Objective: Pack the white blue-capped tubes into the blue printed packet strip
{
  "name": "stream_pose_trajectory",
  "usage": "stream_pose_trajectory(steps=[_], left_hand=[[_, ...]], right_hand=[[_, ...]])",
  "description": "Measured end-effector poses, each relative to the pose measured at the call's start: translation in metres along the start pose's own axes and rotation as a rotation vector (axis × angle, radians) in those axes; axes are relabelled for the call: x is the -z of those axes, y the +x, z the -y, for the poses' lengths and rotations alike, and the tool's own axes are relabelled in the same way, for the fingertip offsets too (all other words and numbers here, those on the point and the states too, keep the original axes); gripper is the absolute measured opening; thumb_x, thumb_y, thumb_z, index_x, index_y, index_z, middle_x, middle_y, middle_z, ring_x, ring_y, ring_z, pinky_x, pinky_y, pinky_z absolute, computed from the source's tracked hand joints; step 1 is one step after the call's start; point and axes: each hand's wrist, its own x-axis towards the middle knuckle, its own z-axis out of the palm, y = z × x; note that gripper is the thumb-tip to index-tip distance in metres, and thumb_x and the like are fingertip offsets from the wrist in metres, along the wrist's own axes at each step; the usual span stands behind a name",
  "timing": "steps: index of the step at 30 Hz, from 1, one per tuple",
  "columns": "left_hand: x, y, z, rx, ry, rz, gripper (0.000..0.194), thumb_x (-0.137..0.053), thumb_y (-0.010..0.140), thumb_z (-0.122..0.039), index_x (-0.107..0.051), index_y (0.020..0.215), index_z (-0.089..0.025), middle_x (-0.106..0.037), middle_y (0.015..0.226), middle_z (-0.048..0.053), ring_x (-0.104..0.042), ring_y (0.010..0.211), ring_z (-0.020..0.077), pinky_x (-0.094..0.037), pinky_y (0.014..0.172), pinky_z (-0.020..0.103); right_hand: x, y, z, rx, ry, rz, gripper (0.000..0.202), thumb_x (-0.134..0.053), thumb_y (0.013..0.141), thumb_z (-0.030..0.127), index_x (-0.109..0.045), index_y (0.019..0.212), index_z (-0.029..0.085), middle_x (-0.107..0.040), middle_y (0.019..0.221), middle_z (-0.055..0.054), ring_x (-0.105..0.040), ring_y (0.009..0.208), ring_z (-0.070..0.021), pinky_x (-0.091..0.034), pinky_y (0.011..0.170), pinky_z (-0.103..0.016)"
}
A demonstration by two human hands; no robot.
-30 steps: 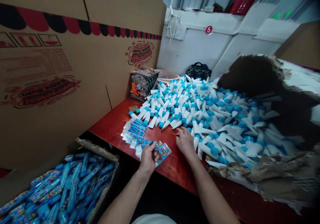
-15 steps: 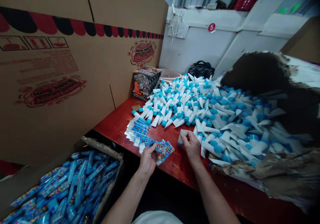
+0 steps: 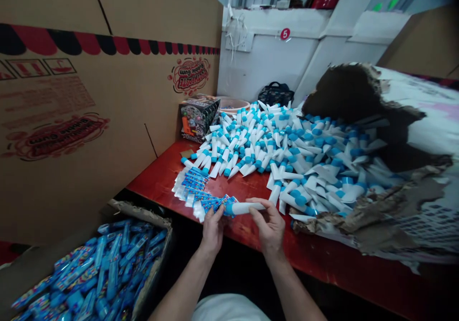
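Observation:
A white squeeze tube (image 3: 245, 208) with a blue cap lies level between my hands, cap toward the left. My right hand (image 3: 270, 225) is closed on its flat end, thumb below and fingers above. My left hand (image 3: 213, 230) is closed on a blue printed plastic sleeve (image 3: 229, 199), which the tube and fingers mostly hide. The blue cap meets my left fingertips; whether it is inside the sleeve I cannot tell. Just beyond my left hand, a fanned row of printed sleeves (image 3: 195, 180) with clear ends lies on the red table (image 3: 154, 168).
A large heap of white tubes (image 3: 272, 139) spreads from the table's back into a torn carton (image 3: 405, 182) on the right. Lower left, an open box holds many blue printed tubes (image 3: 103, 263). A tall cardboard carton (image 3: 125, 87) walls the left. Behind stand a small printed box (image 3: 199, 118), pink basin (image 3: 234, 104) and dark bag (image 3: 275, 94).
My right hand has brought the white tube leftward from beside the heap to my left hand, turning it level. The sleeve in my left hand is now largely covered. The view has shifted slightly right.

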Motion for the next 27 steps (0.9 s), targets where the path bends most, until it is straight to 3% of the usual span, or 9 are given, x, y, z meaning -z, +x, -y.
stream_pose_trajectory(steps=[4,7,9,13,19,24,27], left_hand=[[0.001,0.000,-0.001,-0.017,-0.006,-0.046,0.030,-0.078,0.063,-0.030,-0.062,0.084,-0.015,-0.067,0.074,-0.002,-0.062,0.063,0.0128,-0.049,0.058,0.024],[0.003,-0.002,-0.003,-0.015,-0.014,-0.021,0.031,-0.078,0.063,-0.032,-0.061,0.083,-0.016,-0.067,0.073,-0.001,-0.062,0.058,0.0138,-0.048,0.054,0.026],[0.003,-0.004,-0.004,-0.053,0.022,-0.035,0.032,-0.077,0.064,-0.034,-0.060,0.084,-0.016,-0.066,0.072,0.000,-0.061,0.055,0.0137,-0.047,0.051,0.025],[0.002,-0.008,-0.003,-0.154,0.168,-0.082,0.029,-0.073,0.069,-0.037,-0.064,0.088,-0.018,-0.067,0.076,0.000,-0.062,0.062,0.0139,-0.048,0.058,0.025],[0.003,-0.014,-0.006,-0.353,0.353,-0.014,0.014,-0.069,0.074,-0.029,-0.071,0.083,-0.018,-0.068,0.079,0.001,-0.060,0.074,0.0146,-0.047,0.075,0.024],[0.008,-0.018,-0.006,-0.337,0.373,0.002,0.013,-0.072,0.071,-0.028,-0.072,0.080,-0.018,-0.068,0.077,0.002,-0.059,0.073,0.0157,-0.046,0.073,0.024],[0.010,-0.016,-0.004,-0.298,0.374,0.007,0.014,-0.072,0.071,-0.029,-0.071,0.080,-0.018,-0.067,0.075,0.001,-0.058,0.071,0.0146,-0.047,0.071,0.024]], right_hand=[[0.003,0.000,-0.001,-0.132,0.238,-0.077,0.019,-0.067,0.074,0.032,-0.061,0.088,0.020,-0.065,0.084,-0.003,-0.060,0.078,-0.0190,-0.048,0.073,-0.031],[0.013,0.007,-0.004,-0.171,0.203,-0.172,0.024,-0.068,0.069,0.029,-0.062,0.091,0.019,-0.063,0.085,-0.002,-0.056,0.073,-0.0166,-0.045,0.065,-0.026],[0.018,0.008,-0.006,-0.244,0.153,-0.113,0.027,-0.066,0.067,0.028,-0.064,0.093,0.018,-0.060,0.076,-0.001,-0.052,0.062,-0.0142,-0.040,0.054,-0.023],[0.012,0.002,-0.006,-0.394,0.016,0.166,0.024,-0.060,0.070,0.030,-0.067,0.089,0.019,-0.053,0.055,0.003,-0.043,0.045,-0.0116,-0.031,0.043,-0.023],[-0.005,-0.008,-0.012,-0.173,-0.260,0.237,0.020,-0.056,0.082,0.034,-0.070,0.090,0.022,-0.069,0.083,-0.002,-0.062,0.077,-0.0206,-0.045,0.070,-0.027],[-0.005,-0.005,-0.013,-0.149,-0.340,0.265,0.018,-0.056,0.083,0.034,-0.069,0.085,0.022,-0.068,0.076,0.000,-0.061,0.073,-0.0192,-0.043,0.068,-0.025],[-0.004,-0.004,-0.008,-0.208,-0.236,0.286,0.018,-0.059,0.079,0.036,-0.068,0.075,0.020,-0.062,0.066,0.001,-0.055,0.063,-0.0160,-0.040,0.060,-0.024]])
